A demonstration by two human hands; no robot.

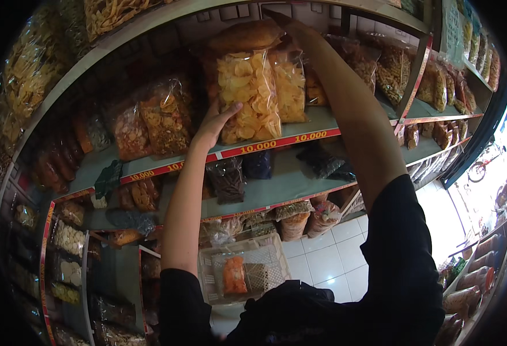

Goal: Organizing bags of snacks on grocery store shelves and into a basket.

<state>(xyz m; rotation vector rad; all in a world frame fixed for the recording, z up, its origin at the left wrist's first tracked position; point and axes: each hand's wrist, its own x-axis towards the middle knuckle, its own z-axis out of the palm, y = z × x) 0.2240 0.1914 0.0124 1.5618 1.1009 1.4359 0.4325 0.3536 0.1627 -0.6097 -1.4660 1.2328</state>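
On the upper shelf, a clear plastic bag of yellow chips stands at the shelf edge. My left hand touches its lower left side, thumb on the front and the fingers partly hidden. A second bag of chips is just right of it. My right arm reaches up to the back of the shelf, where my right hand is dark and partly hidden above a bag of brownish snacks. Whether it grips anything cannot be told.
Bags of mixed snacks stand to the left on the same shelf, more bags to the right. Price strips run along the shelf edges. Dark bags lie one shelf lower. A plastic crate holding an orange bag is below, beside the tiled floor.
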